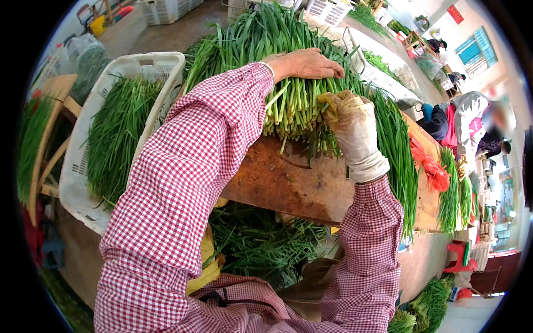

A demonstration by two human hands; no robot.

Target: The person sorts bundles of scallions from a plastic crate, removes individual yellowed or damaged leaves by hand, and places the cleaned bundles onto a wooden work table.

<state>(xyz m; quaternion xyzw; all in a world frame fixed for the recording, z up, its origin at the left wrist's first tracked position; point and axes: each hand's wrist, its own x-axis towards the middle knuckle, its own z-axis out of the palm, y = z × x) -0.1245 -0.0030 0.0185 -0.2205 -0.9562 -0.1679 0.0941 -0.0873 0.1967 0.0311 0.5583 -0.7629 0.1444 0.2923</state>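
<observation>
Two hands at the cut ends of a heap of garlic chives (291, 108) on a wooden counter (294, 178).
The left hand (310, 64) lies across the top of the heap, back upward, fingers extended close together; its thumb and any grip are hidden. The right hand (351, 117), in a stained pale glove, has its fingers curled against the right side of the pale stems; whether they pinch any cannot be told. Red ties (430, 166) lie to the right on the counter, and a white plastic crate (75, 180) of similar greens (123, 133) stands left.
</observation>
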